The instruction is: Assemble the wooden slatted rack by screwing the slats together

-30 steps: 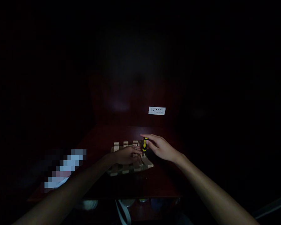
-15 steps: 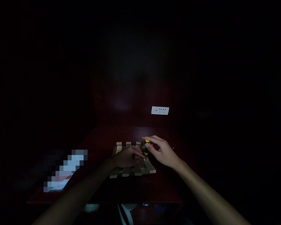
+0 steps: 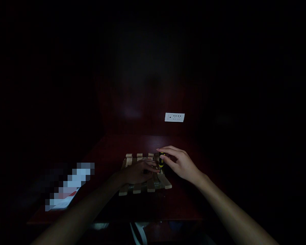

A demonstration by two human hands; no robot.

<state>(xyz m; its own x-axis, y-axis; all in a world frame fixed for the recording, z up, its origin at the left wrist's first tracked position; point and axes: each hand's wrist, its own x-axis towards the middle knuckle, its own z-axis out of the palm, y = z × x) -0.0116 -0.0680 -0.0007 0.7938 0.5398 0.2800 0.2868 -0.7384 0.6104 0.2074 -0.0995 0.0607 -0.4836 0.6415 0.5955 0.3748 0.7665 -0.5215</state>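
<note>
A slatted wooden piece (image 3: 150,186) lies on the dark red table, with several pale slats sticking out at its front and back edges. My left hand (image 3: 139,171) rests across its middle, fingers spread toward the right slat and hiding part of the wood. Upright at the right side stands a yellow and black screwdriver (image 3: 161,160), its tip down near the right slat. The thumb and fingers of my right hand (image 3: 180,162) are round its handle. What lies under the tip is too small to tell.
A pixelated, bright flat item (image 3: 68,194) lies at the table's left. The table's front edge (image 3: 112,223) shows below, with a pale strap (image 3: 139,233) under it. A white socket panel (image 3: 174,117) is on the back wall.
The screwdriver and my right hand have shifted slightly right, and the handle's top leans a little differently. The right slat's front end also sits slightly further right. My left hand stays on the wood.
</note>
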